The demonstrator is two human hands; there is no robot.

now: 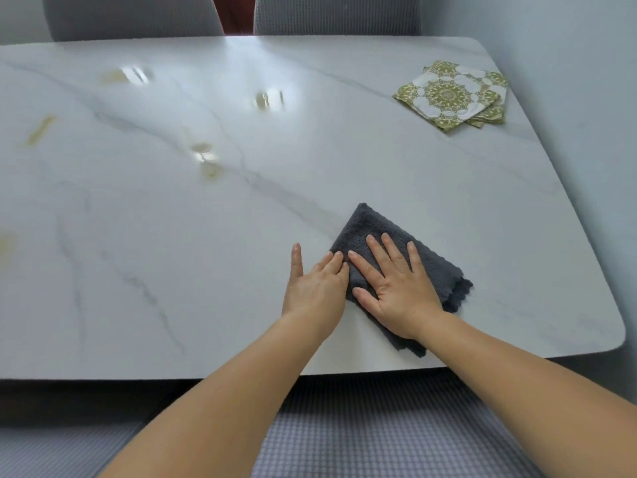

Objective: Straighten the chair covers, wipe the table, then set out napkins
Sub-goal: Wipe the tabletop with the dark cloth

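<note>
A plain, pale blue-grey painted wall fills the right side of the view, from top to bottom. A narrow dark red-brown strip shows at the top edge – its nature cannot be determined. Several yellowish-brown liquid smears lie scattered across the left half; three of them – near the centre and top – reflect bright light.
</note>
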